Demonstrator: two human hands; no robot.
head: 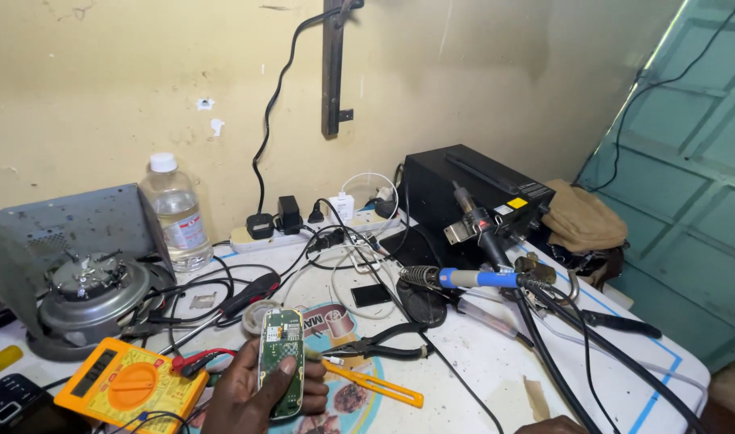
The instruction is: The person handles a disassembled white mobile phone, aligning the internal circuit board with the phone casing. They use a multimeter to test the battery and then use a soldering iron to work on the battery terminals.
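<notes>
Closest to me, the left hand (251,394) is wrapped around one bare green phone board (281,362), thumb across its face, holding it upright just above the table (496,378). The right hand (562,424) barely shows at the bottom edge; I cannot tell whether it is closed or spread, and nothing is visible in it.

By my reading this is the inspection stage: the board is out of its casing and being looked over, with no tool on it yet. The next move seems to call for a tool or probe in the free hand and a steady hold on the board.

Just left of the board lies one orange multimeter (130,386), its red lead beside it, and one dark phone (6,406) at the corner. To the right sit one yellow tweezers (375,387) and one pair of black pliers (379,344), touching nothing else.

Farther back is one blue-handled soldering iron (464,278) on its stand, and one hot-air wand (476,225) clipped to one black station box (476,197). At the left stands one grey motor part (90,301), one clear water bottle (176,213), and against the wall one white power strip (287,233) with several plugs in it.
</notes>
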